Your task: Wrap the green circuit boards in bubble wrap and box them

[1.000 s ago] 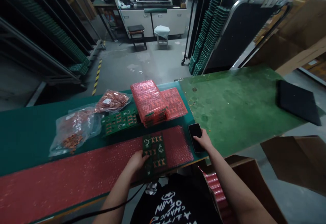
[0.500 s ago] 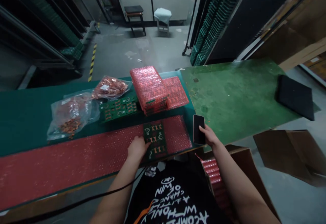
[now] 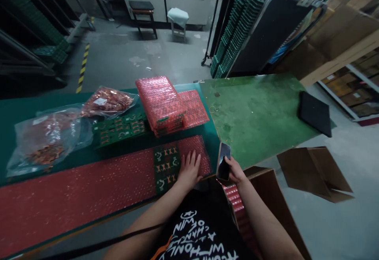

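While left hand [image 3: 188, 173] lies splayed open on bubbled red wrap [image 3: 89, 185] | right hand [image 3: 236, 172] clasps glossy phone [image 3: 224, 152]

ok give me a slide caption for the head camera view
Left hand on red bubble wrap at the edge of a circuit board, right hand holding a phone.

Room R, clutter L

Wide lane over green tabletop [image 3: 251, 110] btwn phone [image 3: 224, 151] & black slab [image 3: 315, 112]. Back L blocked: bagged parts [image 3: 109, 102], PCB pile [image 3: 118, 130], tall bubble-wrap stack [image 3: 160, 98]. Low pass over pink sheet [image 3: 89, 185] to lone PCB [image 3: 166, 169] & L hand [image 3: 188, 170].
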Demonstrator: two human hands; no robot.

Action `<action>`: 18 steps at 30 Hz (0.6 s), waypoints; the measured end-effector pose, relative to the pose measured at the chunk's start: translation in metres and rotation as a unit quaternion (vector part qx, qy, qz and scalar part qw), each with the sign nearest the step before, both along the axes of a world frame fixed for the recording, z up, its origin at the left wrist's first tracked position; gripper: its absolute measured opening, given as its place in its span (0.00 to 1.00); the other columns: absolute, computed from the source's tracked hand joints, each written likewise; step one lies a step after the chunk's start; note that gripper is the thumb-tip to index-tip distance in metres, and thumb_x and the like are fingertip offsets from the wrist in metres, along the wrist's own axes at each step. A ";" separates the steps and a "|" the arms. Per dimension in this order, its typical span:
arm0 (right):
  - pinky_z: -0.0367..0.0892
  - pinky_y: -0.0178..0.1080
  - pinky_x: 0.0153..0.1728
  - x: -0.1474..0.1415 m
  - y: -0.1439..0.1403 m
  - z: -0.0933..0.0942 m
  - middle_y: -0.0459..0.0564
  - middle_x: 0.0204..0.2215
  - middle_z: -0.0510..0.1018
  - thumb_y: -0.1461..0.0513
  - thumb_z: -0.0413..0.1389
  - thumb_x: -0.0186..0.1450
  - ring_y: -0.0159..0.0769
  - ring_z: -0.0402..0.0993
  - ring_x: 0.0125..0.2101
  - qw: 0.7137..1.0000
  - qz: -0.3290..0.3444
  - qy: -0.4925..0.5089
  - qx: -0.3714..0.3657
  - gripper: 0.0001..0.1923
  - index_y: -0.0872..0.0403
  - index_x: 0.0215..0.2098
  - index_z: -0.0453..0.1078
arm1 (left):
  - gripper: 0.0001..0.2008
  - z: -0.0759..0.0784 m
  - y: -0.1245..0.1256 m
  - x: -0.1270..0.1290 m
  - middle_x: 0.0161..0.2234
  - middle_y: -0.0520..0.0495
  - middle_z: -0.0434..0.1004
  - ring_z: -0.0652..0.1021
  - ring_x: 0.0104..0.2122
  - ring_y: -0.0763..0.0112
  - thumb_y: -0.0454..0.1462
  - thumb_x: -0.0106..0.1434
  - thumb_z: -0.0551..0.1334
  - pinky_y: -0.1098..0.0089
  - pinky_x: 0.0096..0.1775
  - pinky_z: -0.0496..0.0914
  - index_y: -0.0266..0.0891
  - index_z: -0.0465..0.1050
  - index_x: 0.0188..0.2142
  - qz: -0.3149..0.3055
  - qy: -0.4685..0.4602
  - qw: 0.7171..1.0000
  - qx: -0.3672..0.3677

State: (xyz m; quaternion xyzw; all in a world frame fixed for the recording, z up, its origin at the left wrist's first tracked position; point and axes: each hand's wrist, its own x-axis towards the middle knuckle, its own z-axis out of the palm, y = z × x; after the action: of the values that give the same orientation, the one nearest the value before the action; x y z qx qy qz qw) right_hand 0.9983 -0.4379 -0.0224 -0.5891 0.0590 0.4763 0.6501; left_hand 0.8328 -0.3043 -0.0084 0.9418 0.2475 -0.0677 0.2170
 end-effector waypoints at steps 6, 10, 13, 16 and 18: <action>0.69 0.39 0.34 -0.005 0.006 0.006 0.45 0.29 0.77 0.56 0.66 0.48 0.36 0.74 0.29 0.999 -0.002 0.025 0.027 0.21 0.52 0.37 0.65 | 0.30 -0.006 0.009 -0.011 0.60 0.35 0.55 0.57 0.59 0.51 0.41 0.54 0.64 0.53 0.58 0.55 0.34 0.61 0.55 -0.073 0.007 0.997 0.017; 0.69 0.40 0.35 -0.003 0.013 0.007 0.46 0.31 0.78 0.55 0.66 0.48 0.37 0.74 0.30 1.000 0.011 0.000 0.016 0.23 0.52 0.39 0.66 | 0.24 -0.003 0.009 -0.013 0.53 0.38 0.64 0.66 0.52 0.54 0.39 0.54 0.64 0.56 0.51 0.64 0.35 0.65 0.50 -0.091 0.009 0.996 0.023; 0.69 0.40 0.34 0.002 0.017 0.007 0.46 0.30 0.78 0.54 0.66 0.47 0.38 0.74 0.30 0.999 0.022 -0.025 -0.015 0.23 0.52 0.38 0.66 | 0.08 -0.003 0.011 -0.017 0.43 0.42 0.70 0.69 0.44 0.61 0.34 0.61 0.56 0.62 0.45 0.67 0.37 0.70 0.40 -0.078 0.008 0.997 0.020; 0.69 0.40 0.33 0.009 0.020 0.003 0.46 0.29 0.77 0.54 0.64 0.46 0.37 0.74 0.30 0.996 0.031 -0.063 -0.057 0.22 0.53 0.36 0.64 | 0.08 -0.004 0.012 -0.023 0.37 0.44 0.70 0.70 0.40 0.64 0.32 0.63 0.52 0.65 0.42 0.67 0.37 0.70 0.35 -0.084 0.019 0.996 0.003; 0.69 0.40 0.31 0.013 0.022 -0.002 0.46 0.27 0.76 0.54 0.63 0.47 0.38 0.73 0.29 0.989 0.033 -0.104 -0.097 0.21 0.53 0.34 0.64 | 0.07 -0.005 0.010 -0.025 0.40 0.44 0.69 0.69 0.42 0.64 0.36 0.61 0.56 0.65 0.44 0.66 0.37 0.69 0.38 -0.082 -0.005 0.997 -0.013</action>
State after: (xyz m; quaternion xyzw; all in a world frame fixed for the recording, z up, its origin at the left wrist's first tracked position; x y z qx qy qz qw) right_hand 1.0117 -0.4161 -0.0244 -0.6972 0.0170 0.4257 0.5766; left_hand 0.8077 -0.2939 -0.0135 0.9565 0.1675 -0.0836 0.2239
